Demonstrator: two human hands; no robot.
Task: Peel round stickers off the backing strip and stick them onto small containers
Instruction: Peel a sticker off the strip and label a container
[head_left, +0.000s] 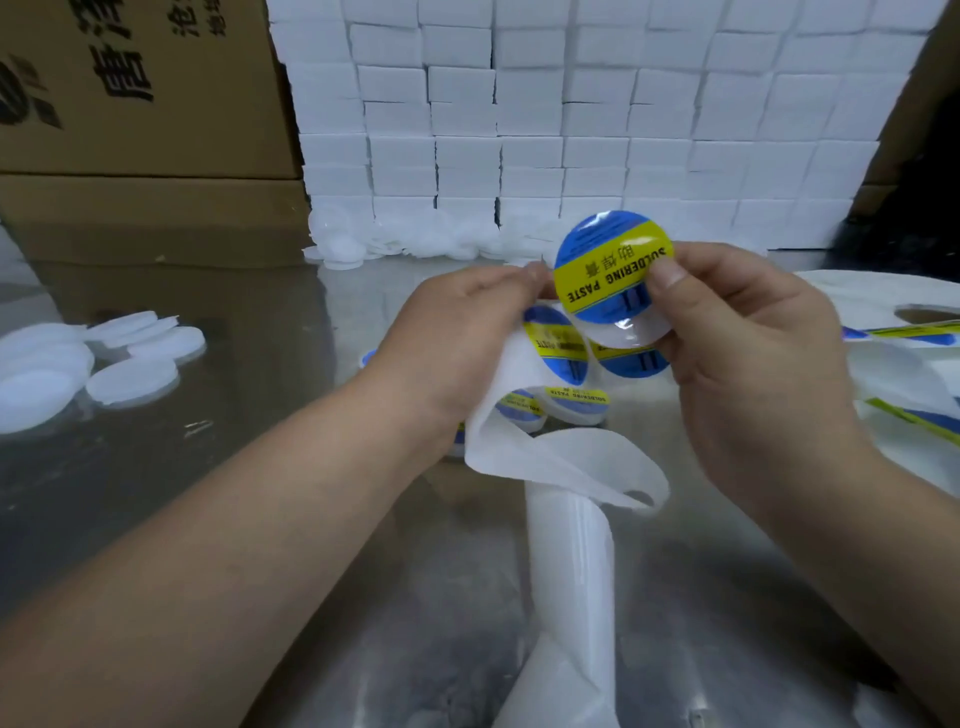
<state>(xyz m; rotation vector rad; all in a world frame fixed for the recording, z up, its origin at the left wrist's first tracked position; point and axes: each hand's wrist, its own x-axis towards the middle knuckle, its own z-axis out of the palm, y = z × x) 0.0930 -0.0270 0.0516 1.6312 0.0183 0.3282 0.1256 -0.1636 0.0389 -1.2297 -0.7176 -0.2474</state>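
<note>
1. Nearest the camera, the bare backing strip (571, 571) trails in a loose white twist over the metal table (208, 493).
2. Further up, the left hand (457, 332) grips the strip, its fingers curled round a fold. The unused stickers (556, 338) sit on the strip just beside its fingertips.
3. The right hand (743, 338) pinches a round blue-and-yellow sticker (608, 260) at its edge, thumb on the printed face, and holds it raised above the strip. A pale glossy disc (626, 332) lies just below the sticker. Whether it is bare liner or a container cannot be told.
4. The step in hand looks like the peel. It should go best if the left hand holds the strip taut and bent away while the right draws the sticker off slowly at a low angle. Touching only the rim should leave the glue clean and stop the film curling onto itself.
5. Beyond the hands, labelled containers (576, 402) rest on the table. A fresh sticker should be centred on its container, then pressed from the middle outward.
6. To the left lie plain white containers (130, 379), and behind everything stand stacked white boxes (519, 104) and cardboard cartons (130, 78).
</note>
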